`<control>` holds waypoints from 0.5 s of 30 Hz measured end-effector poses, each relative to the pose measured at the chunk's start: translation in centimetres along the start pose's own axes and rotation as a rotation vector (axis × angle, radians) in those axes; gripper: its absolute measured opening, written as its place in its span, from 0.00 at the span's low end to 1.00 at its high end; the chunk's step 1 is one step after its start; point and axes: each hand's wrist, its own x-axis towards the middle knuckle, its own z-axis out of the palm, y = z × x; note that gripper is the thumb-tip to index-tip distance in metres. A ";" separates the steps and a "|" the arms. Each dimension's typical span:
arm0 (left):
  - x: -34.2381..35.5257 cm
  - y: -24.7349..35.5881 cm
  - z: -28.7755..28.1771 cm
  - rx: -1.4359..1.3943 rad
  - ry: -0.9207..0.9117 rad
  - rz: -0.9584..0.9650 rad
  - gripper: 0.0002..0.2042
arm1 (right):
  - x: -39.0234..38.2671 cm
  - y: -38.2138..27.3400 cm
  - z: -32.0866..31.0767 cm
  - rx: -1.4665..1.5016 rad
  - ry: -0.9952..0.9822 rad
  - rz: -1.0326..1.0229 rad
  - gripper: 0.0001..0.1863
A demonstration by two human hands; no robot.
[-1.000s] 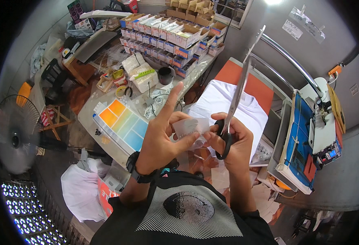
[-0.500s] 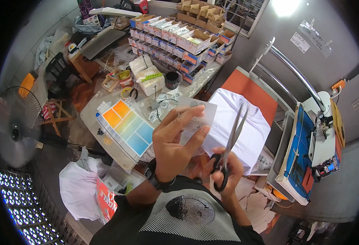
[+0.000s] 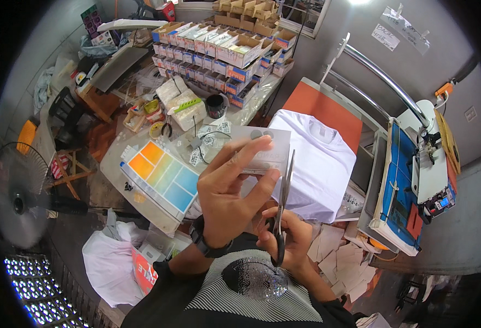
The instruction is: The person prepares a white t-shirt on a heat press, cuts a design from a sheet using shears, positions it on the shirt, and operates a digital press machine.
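My left hand (image 3: 229,191), with a black watch at the wrist, pinches a translucent film piece (image 3: 269,153) bearing faint printing, held up in the centre. My right hand (image 3: 287,235) is closed on the black handles of long metal scissors (image 3: 282,210), lower and to the right. The blades point upward along the film's right edge; whether they touch it I cannot tell. Beyond both hands a folded white T-shirt (image 3: 317,164) lies on an orange press pad (image 3: 309,99). A sheet of coloured gradient panels (image 3: 155,177) lies on the table to the left.
Stacked small boxes (image 3: 218,60) fill the back of the cluttered table (image 3: 114,161). A metal press (image 3: 421,164) with tubular bars stands at the right. A fan (image 3: 19,202) is at the left. A white cloth bundle (image 3: 106,262) lies lower left. Scattered papers (image 3: 333,262) are at lower right.
My left hand has raised the film and turned it. The scissors have come down from a high raised position to beside the film's right edge, with my right hand lower.
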 end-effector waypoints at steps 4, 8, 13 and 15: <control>0.0 -0.4 0.3 -0.048 0.015 0.019 0.23 | 0.5 -0.9 -0.2 -0.054 -0.037 -0.068 0.18; -0.1 -0.2 -0.3 0.001 -0.053 0.005 0.24 | 0.5 -0.8 -0.2 -0.066 -0.068 -0.100 0.17; -0.3 -0.4 -0.1 0.010 -0.063 -0.004 0.25 | 0.0 -0.5 -0.1 -0.057 0.022 0.032 0.17; -0.3 -0.5 0.0 0.012 -0.067 -0.012 0.25 | 0.0 -0.4 -0.1 -0.072 0.039 0.031 0.17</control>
